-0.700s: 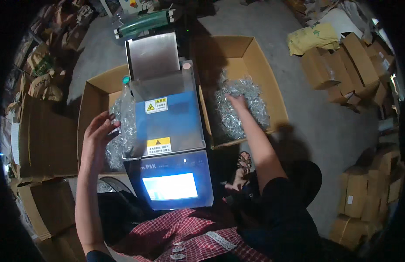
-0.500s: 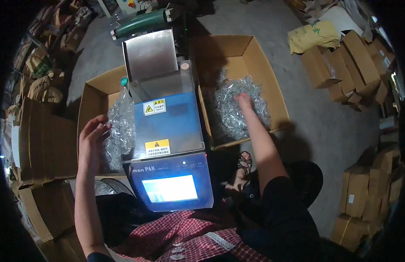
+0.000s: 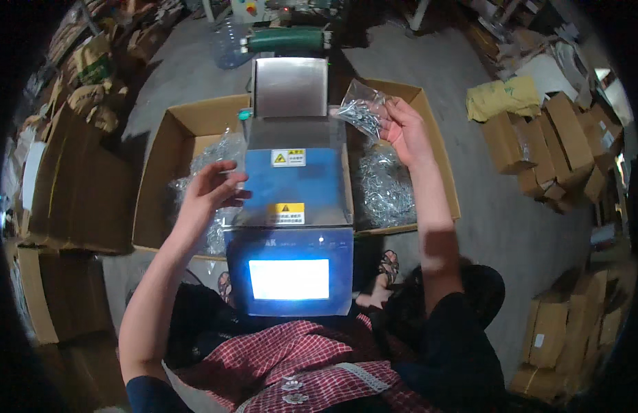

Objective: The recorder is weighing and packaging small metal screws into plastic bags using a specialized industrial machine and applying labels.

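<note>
My right hand grips a clear plastic bag of small silvery metal parts, perhaps screws. It is raised above the right cardboard box, beside the machine's upper end. In that box lies a heap of shiny metal parts. My left hand hovers by the machine's left side, fingers apart and holding nothing that shows. Under it, the left cardboard box contains clear bags of shiny pieces. Between my hands stands the blue and steel packing machine, its screen lit white.
A green roller sits at the machine's far end. Stacked cartons and a yellow sack stand at the right. More cartons line the left. A clear water jug is on the floor behind.
My right hand has come up out of the heap and now holds the bag of metal parts. My left hand has moved right, closer to the machine. The view has shifted too.
</note>
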{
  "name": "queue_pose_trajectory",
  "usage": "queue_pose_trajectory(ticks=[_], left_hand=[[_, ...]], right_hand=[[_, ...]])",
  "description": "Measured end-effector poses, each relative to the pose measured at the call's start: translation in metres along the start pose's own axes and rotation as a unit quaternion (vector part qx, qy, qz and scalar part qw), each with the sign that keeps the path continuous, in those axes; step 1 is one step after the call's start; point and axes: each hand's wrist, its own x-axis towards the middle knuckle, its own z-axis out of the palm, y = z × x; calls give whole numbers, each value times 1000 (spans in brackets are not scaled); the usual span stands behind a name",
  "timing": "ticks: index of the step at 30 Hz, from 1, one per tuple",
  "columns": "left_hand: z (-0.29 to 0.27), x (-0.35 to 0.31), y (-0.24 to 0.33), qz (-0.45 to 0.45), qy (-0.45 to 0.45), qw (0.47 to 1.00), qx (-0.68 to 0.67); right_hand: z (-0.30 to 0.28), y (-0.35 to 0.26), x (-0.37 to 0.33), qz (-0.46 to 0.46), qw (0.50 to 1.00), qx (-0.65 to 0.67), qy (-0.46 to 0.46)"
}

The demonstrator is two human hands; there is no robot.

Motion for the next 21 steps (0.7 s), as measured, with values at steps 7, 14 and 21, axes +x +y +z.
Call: queue_pose_trajectory(ticks=[7, 14, 21], left_hand=[[23, -13, 28, -46, -76, 990, -113], [20, -25, 40, -69, -167, 961, -208], [9, -13, 26, 15, -123, 984, -130]], right_hand=[[133, -8, -35, 99, 989, -49, -102], [178, 5, -46, 156, 964, -150, -152], [184, 7, -51, 111, 955, -222, -161]])
